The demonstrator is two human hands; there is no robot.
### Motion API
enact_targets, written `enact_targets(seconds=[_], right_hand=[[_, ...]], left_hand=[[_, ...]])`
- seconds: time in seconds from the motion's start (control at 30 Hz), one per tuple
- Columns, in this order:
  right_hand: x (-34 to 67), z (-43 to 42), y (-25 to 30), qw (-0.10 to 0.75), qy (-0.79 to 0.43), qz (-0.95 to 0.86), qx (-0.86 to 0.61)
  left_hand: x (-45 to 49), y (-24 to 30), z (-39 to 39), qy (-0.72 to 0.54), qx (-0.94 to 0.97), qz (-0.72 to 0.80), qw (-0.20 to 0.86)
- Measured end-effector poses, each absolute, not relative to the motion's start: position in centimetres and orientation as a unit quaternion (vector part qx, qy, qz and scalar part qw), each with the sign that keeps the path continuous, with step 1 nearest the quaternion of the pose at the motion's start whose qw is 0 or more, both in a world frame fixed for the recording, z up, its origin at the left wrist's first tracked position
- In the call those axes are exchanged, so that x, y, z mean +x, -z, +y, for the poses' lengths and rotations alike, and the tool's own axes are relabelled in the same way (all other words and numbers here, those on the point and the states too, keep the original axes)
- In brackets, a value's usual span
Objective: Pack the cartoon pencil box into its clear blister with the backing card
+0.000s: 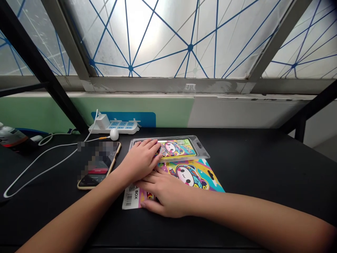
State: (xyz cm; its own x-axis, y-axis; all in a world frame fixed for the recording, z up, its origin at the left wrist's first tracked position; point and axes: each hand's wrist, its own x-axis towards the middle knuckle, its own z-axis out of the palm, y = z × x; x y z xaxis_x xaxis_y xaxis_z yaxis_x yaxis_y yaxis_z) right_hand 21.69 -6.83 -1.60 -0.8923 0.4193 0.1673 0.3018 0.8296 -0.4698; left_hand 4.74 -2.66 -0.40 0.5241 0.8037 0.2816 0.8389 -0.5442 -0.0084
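Note:
A clear plastic blister pack (200, 151) with a colourful cartoon insert lies on the black table (263, 165). My left hand (139, 160) rests flat on its left end, fingers stretched out. In front of it lies a colourful cartoon backing card (200, 174) with a barcode at its near left corner. My right hand (165, 193) lies flat on the left half of that card, fingers extended toward the left. Neither hand grips anything.
A smartphone (97, 167) lies left of my left hand. Behind it are a white power strip (118, 127) with a charger, a white cable (39, 161) and a small white ball-shaped item (114, 134). A bottle (10, 137) lies at the far left edge.

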Motion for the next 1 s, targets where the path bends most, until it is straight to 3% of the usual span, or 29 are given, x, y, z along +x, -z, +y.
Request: enact_targets(seconds=[0.3, 0.53, 0.6, 0.7, 1.0], right_hand=[[21.8, -6.4, 1.8, 0.197, -0.256, -0.932, -0.166], [24.3, -3.6, 0.7, 0.306, -0.077, -0.919, -0.237], [26.0, -1.5, 0.0, 0.288, -0.029, -0.907, -0.305], [28.7, 1.7, -0.8, 0.197, -0.009, -0.899, -0.390], [31.7, 4.9, -1.3, 0.089, -0.134, -0.886, -0.434]], left_hand=[[4.3, 0.4, -2.5, 0.144, -0.865, -0.479, 0.047], [4.2, 0.7, -2.3, 0.154, -0.865, -0.477, 0.030], [4.2, 0.7, -2.2, 0.153, -0.866, -0.476, 0.028], [4.2, 0.6, -2.2, 0.147, -0.865, -0.478, 0.028], [4.1, 0.3, -2.3, 0.141, -0.867, -0.479, 0.008]])
